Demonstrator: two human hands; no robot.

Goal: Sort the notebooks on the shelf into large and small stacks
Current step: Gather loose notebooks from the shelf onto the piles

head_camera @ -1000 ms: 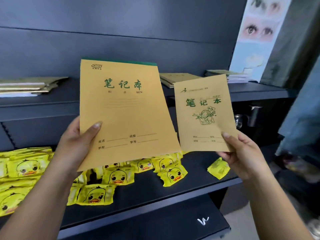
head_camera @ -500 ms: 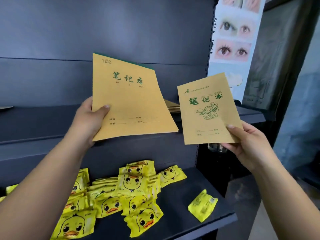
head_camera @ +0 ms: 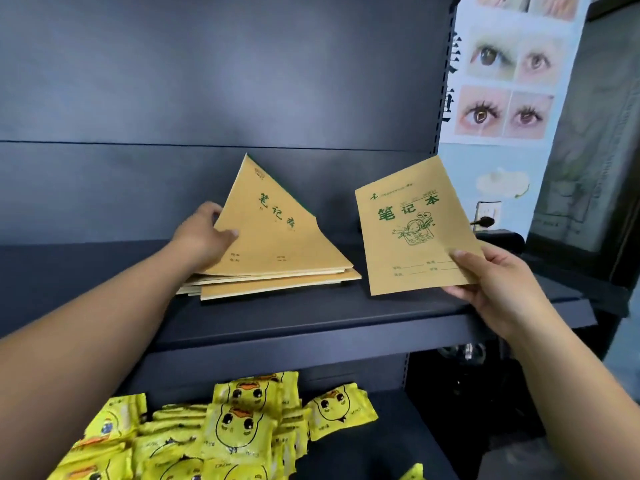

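Large notebook (head_camera: 277, 233) pinched in left hand (head_camera: 204, 237), tilted, lower edge on stack (head_camera: 273, 282); small notebook (head_camera: 415, 226) gripped in right hand (head_camera: 495, 289), right of stack.

Left hand's fingers (head_camera: 207, 213) tucked behind large notebook (head_camera: 277, 233), stack (head_camera: 273, 284) beneath half covered, duck packets (head_camera: 242, 424) cut off at 6 o'clock, poster (head_camera: 509, 64) clipped at 1 o'clock.

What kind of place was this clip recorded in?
Probably a small shop or stockroom: dark metal display shelving, a stack of notebooks on it, a heap of yellow duck-print packets below, and an eye-makeup poster alongside.
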